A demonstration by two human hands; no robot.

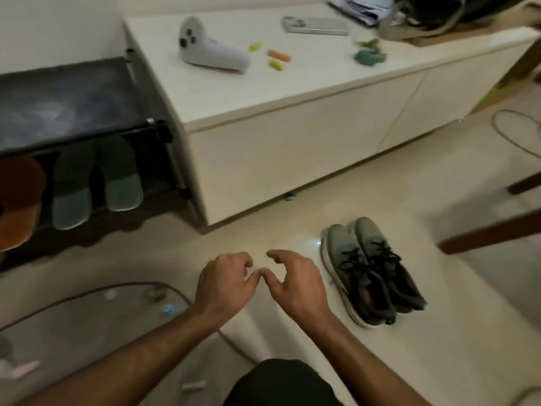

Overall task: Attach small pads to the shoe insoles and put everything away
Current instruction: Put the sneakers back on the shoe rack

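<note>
Shoes (373, 272), a grey laced pair side by side on the floor (468, 332), just right of the hands, long axis running from toes near the cabinet's (292, 159) front edge back toward the wearer (openings nearest). Right hand (295, 282) closer, left hand (224, 284) beside it, both loosely curled, fingertips nearly meeting, holding nothing visible. Likely a rightward reach next

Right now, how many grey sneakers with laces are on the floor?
2. Both sneakers sit side by side on the floor, right of the hands: one nearer the hands, the other touching it on its far side. More could be hidden outside the picture.
</note>
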